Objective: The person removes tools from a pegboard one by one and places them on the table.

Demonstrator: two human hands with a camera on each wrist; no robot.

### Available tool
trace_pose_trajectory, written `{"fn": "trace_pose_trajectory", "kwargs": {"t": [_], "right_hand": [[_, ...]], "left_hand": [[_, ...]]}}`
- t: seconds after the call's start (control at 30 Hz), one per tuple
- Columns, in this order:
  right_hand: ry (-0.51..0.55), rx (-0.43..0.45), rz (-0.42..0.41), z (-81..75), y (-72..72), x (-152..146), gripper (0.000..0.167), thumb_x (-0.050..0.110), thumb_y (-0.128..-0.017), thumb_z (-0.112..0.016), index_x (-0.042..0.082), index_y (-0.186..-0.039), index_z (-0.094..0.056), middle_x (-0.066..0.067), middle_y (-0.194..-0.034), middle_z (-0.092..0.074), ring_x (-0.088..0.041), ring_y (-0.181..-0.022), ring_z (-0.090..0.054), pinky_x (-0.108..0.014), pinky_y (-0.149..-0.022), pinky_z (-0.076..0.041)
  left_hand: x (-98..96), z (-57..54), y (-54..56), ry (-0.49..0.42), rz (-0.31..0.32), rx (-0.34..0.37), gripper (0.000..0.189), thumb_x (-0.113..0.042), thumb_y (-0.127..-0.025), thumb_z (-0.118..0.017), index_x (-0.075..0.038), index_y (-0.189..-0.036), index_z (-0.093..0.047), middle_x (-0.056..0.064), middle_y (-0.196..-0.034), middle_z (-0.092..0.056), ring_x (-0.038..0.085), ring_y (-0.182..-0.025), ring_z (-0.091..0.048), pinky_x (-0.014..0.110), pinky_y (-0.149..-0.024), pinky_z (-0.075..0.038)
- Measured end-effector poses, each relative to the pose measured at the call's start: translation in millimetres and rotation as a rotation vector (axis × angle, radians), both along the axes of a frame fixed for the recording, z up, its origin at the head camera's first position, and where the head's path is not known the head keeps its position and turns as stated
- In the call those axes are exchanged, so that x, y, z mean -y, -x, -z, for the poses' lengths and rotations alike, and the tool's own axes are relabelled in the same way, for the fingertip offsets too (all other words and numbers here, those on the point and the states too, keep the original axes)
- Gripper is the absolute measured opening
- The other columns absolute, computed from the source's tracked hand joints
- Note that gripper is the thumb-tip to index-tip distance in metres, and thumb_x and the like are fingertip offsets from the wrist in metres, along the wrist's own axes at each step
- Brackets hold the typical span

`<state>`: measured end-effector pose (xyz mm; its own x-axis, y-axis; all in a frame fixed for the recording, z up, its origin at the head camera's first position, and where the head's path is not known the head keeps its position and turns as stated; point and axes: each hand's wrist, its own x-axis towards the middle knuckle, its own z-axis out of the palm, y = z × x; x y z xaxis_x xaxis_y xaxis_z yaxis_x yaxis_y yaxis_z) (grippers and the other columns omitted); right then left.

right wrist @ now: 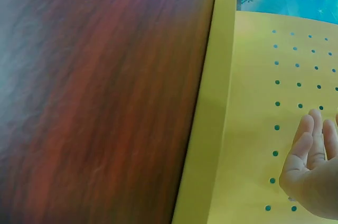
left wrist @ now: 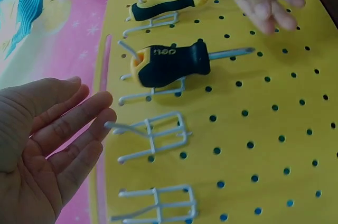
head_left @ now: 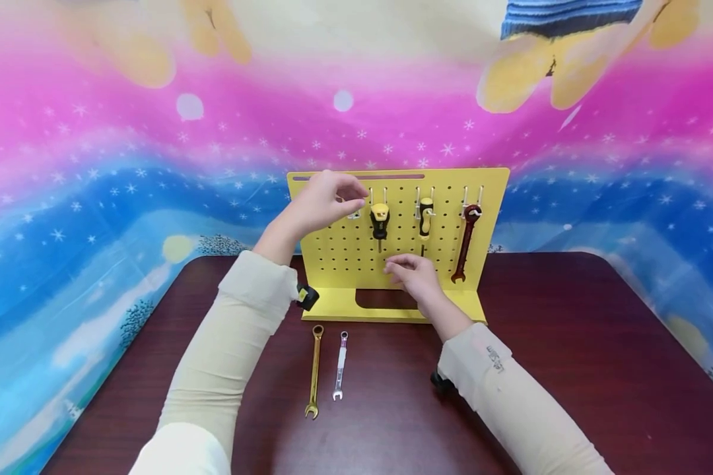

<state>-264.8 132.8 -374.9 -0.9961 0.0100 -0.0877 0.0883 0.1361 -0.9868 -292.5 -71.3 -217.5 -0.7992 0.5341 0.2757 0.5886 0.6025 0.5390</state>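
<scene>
A yellow pegboard (head_left: pixel 344 254) stands on the table. Near its upper left part my left hand (head_left: pixel 329 201) is raised, fingers loosely bent and holding nothing. In the left wrist view that hand (left wrist: pixel 58 139) is beside a bare white hook (left wrist: pixel 153 134). A black and yellow screwdriver (left wrist: pixel 174 65) hangs from another hook, shaft down in the head view. My right hand (head_left: pixel 414 277) hovers below it before the board, empty and with relaxed fingers. Further right hang a second, slimmer screwdriver (head_left: pixel 425 221) and a dark red wrench (head_left: pixel 466 244).
On the table (head_left: pixel 570 369), in front of the board, lie a gold combination wrench (head_left: pixel 315 373) and a smaller silver one (head_left: pixel 340 366) with a white wrap round its shaft. A second bare hook (left wrist: pixel 158 203) sits at the board's end. A patterned cloth (head_left: pixel 261 125) hangs behind.
</scene>
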Motion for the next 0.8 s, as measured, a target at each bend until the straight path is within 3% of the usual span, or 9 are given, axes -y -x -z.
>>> {"fn": "trace_pose_trajectory", "kwargs": {"t": [0.17,0.4,0.67,0.8], "right_hand": [[-0.001,-0.04,0.004,0.9,6.1,7,0.03,0.017,-0.097,-0.064,0.001,-0.122,-0.067,0.002,-0.093,-0.075,-0.027,-0.089,-0.068,-0.039,-0.086,-0.055],[0.013,-0.051,0.012,3.5,11.4,11,0.031,0.015,-0.096,-0.065,0.001,-0.124,-0.065,-0.013,-0.108,-0.074,-0.02,-0.083,-0.068,-0.037,-0.088,-0.054],[0.031,-0.069,0.01,3.3,14.0,14,0.033,0.015,-0.096,-0.065,0.001,-0.126,-0.064,-0.01,-0.104,-0.075,-0.026,-0.089,-0.068,-0.045,-0.096,-0.053],[0.033,-0.084,0.003,2.4,13.9,16,0.031,0.014,-0.096,-0.066,0.0,-0.124,-0.065,-0.008,-0.104,-0.075,-0.026,-0.087,-0.069,-0.044,-0.093,-0.054]], "left_hand": [[-8.3,6.3,6.3,-0.001,-0.001,0.03,0.027,-0.015,-0.097,-0.064,-0.003,-0.121,-0.067,0.009,-0.116,-0.071,0.02,-0.108,-0.066,0.034,-0.099,-0.053],[-15.1,11.5,11.3,0.013,-0.002,0.043,0.027,-0.015,-0.097,-0.064,-0.005,-0.123,-0.066,0.008,-0.116,-0.07,0.019,-0.109,-0.065,0.034,-0.1,-0.052],[-19.6,14.9,15.4,0.022,-0.015,0.031,0.025,-0.013,-0.096,-0.065,-0.003,-0.12,-0.067,0.009,-0.113,-0.071,0.019,-0.104,-0.066,0.032,-0.096,-0.053],[-21.3,17.5,17.1,0.023,-0.022,0.033,0.025,-0.014,-0.096,-0.065,-0.005,-0.119,-0.067,0.008,-0.114,-0.071,0.018,-0.104,-0.066,0.031,-0.096,-0.054]]}}
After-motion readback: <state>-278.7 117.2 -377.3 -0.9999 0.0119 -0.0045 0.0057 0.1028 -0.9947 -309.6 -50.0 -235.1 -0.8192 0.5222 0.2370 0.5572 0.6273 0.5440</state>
